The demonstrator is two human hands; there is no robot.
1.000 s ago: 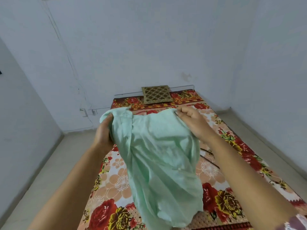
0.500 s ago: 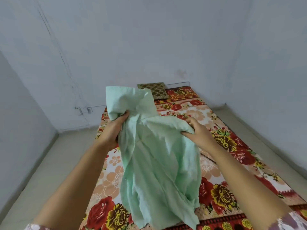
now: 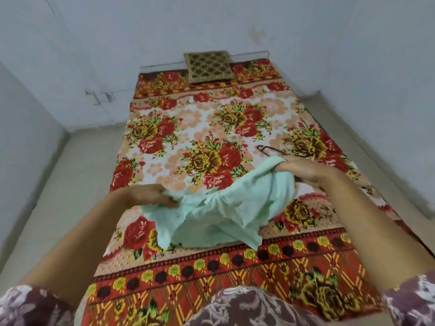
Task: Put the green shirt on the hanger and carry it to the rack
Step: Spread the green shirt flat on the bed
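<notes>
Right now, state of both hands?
Left hand: closed, gripping the green shirt.
Right hand: closed on the shirt's other end.

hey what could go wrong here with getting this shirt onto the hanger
The shirt is bunched between the left hand and right hand, so finding the neck opening may be fiddly. The hanger lies on the bed just past the right hand, partly hidden; the drooping cloth could snag or drag it.
</notes>
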